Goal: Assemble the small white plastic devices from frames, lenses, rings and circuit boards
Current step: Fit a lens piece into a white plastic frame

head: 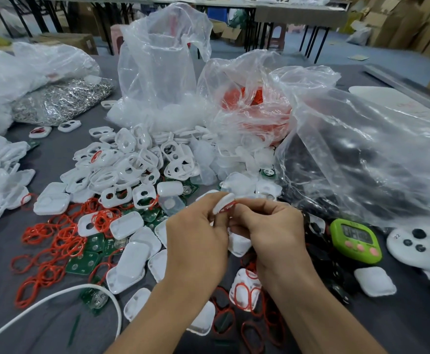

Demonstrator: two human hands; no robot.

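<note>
Both hands meet at the middle of the table around one white plastic frame (224,202) with a red ring on its edge. My left hand (196,233) pinches the frame from the left, and my right hand (270,226) grips its right side with fingers curled over the ring. A heap of white frames (132,167) lies behind them. Loose red rings (53,241) spread at the left, with green circuit boards (83,261) and white shells (132,261) among them. Another white piece with red rings (246,292) lies under my right wrist.
Clear plastic bags (162,67) of parts stand at the back, one with red rings (247,98), one with dark parts (362,159). A green timer (354,240) and a white controller (423,249) sit right. A white cable (55,300) curves at front left.
</note>
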